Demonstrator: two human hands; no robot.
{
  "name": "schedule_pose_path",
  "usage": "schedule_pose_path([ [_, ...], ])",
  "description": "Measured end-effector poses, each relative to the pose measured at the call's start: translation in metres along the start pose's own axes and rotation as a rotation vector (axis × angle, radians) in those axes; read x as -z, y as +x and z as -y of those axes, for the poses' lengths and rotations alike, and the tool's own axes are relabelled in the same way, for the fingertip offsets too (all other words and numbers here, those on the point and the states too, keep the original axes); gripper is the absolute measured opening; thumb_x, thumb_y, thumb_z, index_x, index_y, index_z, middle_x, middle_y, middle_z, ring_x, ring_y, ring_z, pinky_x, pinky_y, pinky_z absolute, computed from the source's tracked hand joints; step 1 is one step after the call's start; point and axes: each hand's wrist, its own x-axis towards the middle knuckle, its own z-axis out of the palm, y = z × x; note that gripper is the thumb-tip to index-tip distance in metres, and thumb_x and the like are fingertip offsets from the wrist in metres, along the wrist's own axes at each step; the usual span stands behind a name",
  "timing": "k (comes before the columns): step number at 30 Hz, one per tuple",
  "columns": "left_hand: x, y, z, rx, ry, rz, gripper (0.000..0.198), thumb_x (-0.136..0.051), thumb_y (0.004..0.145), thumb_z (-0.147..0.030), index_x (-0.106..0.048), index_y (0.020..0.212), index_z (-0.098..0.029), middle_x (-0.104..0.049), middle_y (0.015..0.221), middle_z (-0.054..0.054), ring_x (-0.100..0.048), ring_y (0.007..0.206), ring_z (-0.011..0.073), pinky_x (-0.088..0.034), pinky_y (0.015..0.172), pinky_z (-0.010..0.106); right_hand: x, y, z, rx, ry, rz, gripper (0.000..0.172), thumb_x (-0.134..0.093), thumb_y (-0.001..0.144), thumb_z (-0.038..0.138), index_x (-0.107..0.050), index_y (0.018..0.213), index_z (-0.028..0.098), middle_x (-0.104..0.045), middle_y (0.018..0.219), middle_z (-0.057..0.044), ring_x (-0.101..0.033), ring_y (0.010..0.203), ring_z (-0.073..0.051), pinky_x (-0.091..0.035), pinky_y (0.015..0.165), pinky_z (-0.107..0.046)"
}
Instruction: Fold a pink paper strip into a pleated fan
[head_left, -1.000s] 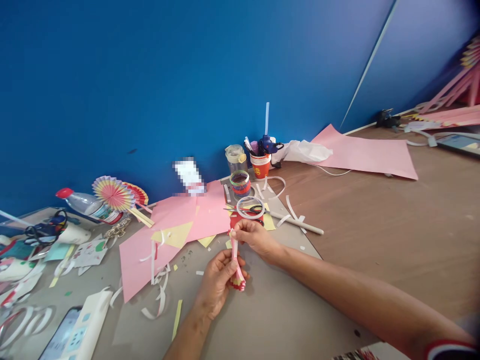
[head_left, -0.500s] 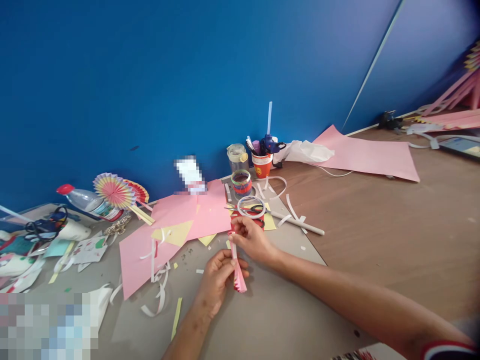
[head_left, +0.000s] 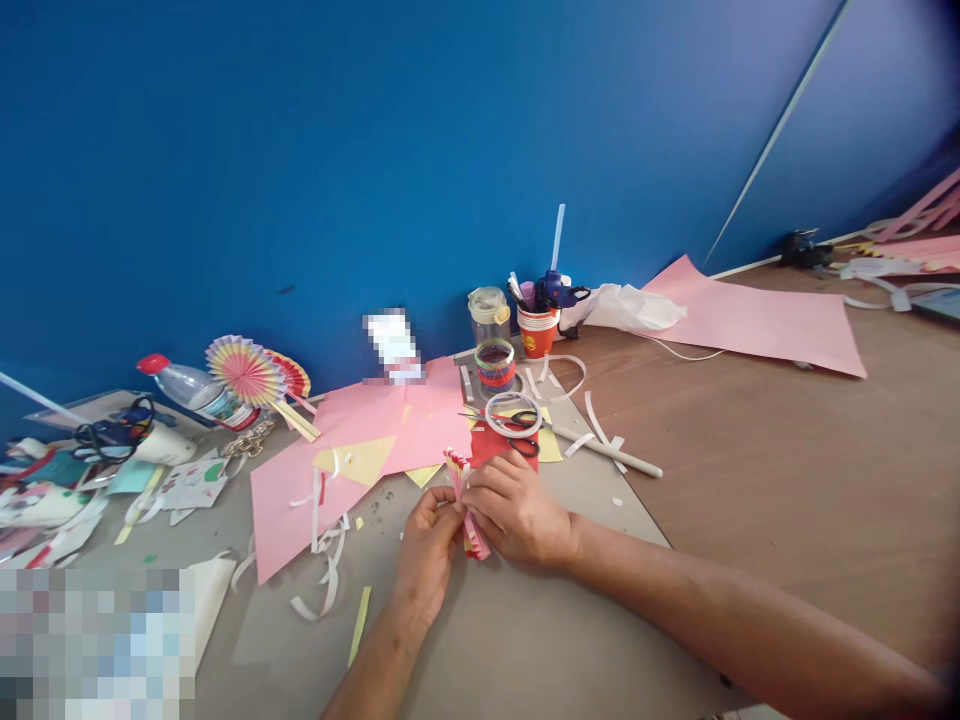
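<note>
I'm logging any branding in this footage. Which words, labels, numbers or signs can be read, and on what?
No text is legible.
Bottle label: print too small and blurred.
Red cup: yellow mark, too small to read.
White item by the wall: pixelated.
Lower-left patch: pixelated too.
Folded pink paper: no print seen.

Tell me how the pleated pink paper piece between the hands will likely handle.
The pleated pink paper piece is probably very light, looking like thin folded paper. It may spring open at its ends, which flare from the middle, where the bare left hand and bare right hand hold it. Being narrowly folded, it could crush if squeezed hard.
</note>
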Motion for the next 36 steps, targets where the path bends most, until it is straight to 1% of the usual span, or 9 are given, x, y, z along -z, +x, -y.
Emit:
schedule_pose_path([
  [2, 0.001, -0.001, 0.000, -0.022, 0.007, 0.025, 0.029, -0.074, 0.069, -0.034, -0.054, 0.079, -0.016, -0.056, 0.059, -0.005, -0.050, 0.051, 0.0072, -0.040, 0.049, 0.019, -0.001, 0.000, -0.002, -0.018, -0.022, 0.028, 0.016, -0.047, 0.085, 0.015, -0.059, 0.074, 0.016, -0.059, 0.073, -0.005, -0.041, 0.068, -0.016, -0.026, 0.066, -0.032],
  [6, 0.003, -0.003, 0.001, -0.062, 0.030, 0.059, 0.025, -0.070, 0.074, -0.034, -0.055, 0.082, -0.016, -0.057, 0.061, -0.004, -0.050, 0.052, 0.0075, -0.041, 0.052, 0.020, -0.001, 0.001, -0.004, -0.048, -0.045, 0.029, 0.021, -0.045, 0.087, 0.016, -0.058, 0.071, 0.016, -0.058, 0.070, -0.005, -0.040, 0.067, -0.016, -0.025, 0.065, -0.032],
  [11, 0.005, -0.004, 0.001, -0.095, 0.056, 0.083, 0.022, -0.066, 0.078, -0.035, -0.054, 0.084, -0.017, -0.057, 0.060, -0.005, -0.051, 0.053, 0.0084, -0.042, 0.054, 0.022, 0.002, 0.000, -0.004, -0.025, -0.056, 0.009, 0.018, -0.047, 0.087, 0.018, -0.058, 0.074, 0.016, -0.058, 0.070, -0.005, -0.040, 0.067, -0.016, -0.023, 0.066, -0.033],
  [17, 0.005, -0.003, 0.000, -0.046, 0.056, 0.043, 0.026, -0.069, 0.074, -0.038, -0.053, 0.081, -0.018, -0.054, 0.055, -0.006, -0.047, 0.048, 0.0076, -0.040, 0.050, 0.021, 0.005, -0.001, -0.004, 0.044, -0.060, -0.015, 0.012, -0.047, 0.086, 0.017, -0.058, 0.081, 0.016, -0.063, 0.083, -0.006, -0.042, 0.070, -0.016, -0.024, 0.066, -0.034],
  [23, 0.012, -0.001, 0.004, -0.096, 0.136, 0.036, 0.025, -0.069, 0.075, -0.038, -0.054, 0.079, -0.017, -0.058, 0.062, -0.003, -0.053, 0.058, 0.0102, -0.043, 0.060, 0.023, 0.003, -0.001, -0.009, 0.039, 0.016, 0.016, 0.013, -0.047, 0.086, 0.015, -0.060, 0.085, 0.016, -0.064, 0.084, -0.006, -0.047, 0.071, -0.016, -0.028, 0.067, -0.033],
  [26, 0.014, 0.000, 0.005, -0.113, 0.197, 0.027, 0.026, -0.070, 0.073, -0.039, -0.057, 0.076, -0.016, -0.059, 0.063, -0.002, -0.054, 0.061, 0.0111, -0.041, 0.061, 0.022, 0.000, 0.000, -0.014, 0.050, 0.093, 0.039, 0.013, -0.047, 0.087, 0.015, -0.060, 0.083, 0.016, -0.064, 0.084, -0.006, -0.049, 0.072, -0.016, -0.032, 0.069, -0.032],
  [30, 0.013, -0.001, 0.003, -0.144, 0.276, 0.012, 0.027, -0.072, 0.071, -0.040, -0.059, 0.073, -0.016, -0.061, 0.063, -0.002, -0.054, 0.061, 0.0118, -0.040, 0.061, 0.023, -0.001, 0.001, -0.021, 0.028, 0.190, 0.091, 0.017, -0.046, 0.089, 0.016, -0.058, 0.077, 0.017, -0.063, 0.079, -0.006, -0.052, 0.073, -0.015, -0.037, 0.070, -0.029],
  [33, 0.013, -0.002, 0.002, -0.162, 0.313, 0.008, 0.025, -0.072, 0.071, -0.038, -0.060, 0.073, -0.017, -0.060, 0.062, -0.002, -0.053, 0.060, 0.0113, -0.039, 0.059, 0.021, 0.001, 0.003, -0.023, 0.032, 0.204, 0.116, 0.019, -0.046, 0.089, 0.016, -0.059, 0.074, 0.017, -0.061, 0.074, -0.005, -0.052, 0.072, -0.015, -0.038, 0.069, -0.028],
  [36, 0.015, -0.003, 0.003, -0.170, 0.350, 0.022, 0.023, -0.070, 0.073, -0.037, -0.060, 0.074, -0.017, -0.058, 0.059, -0.003, -0.053, 0.060, 0.0112, -0.038, 0.058, 0.021, 0.004, 0.004, -0.024, 0.048, 0.210, 0.133, 0.021, -0.045, 0.089, 0.017, -0.059, 0.075, 0.017, -0.061, 0.075, -0.006, -0.053, 0.072, -0.015, -0.039, 0.069, -0.028],
])
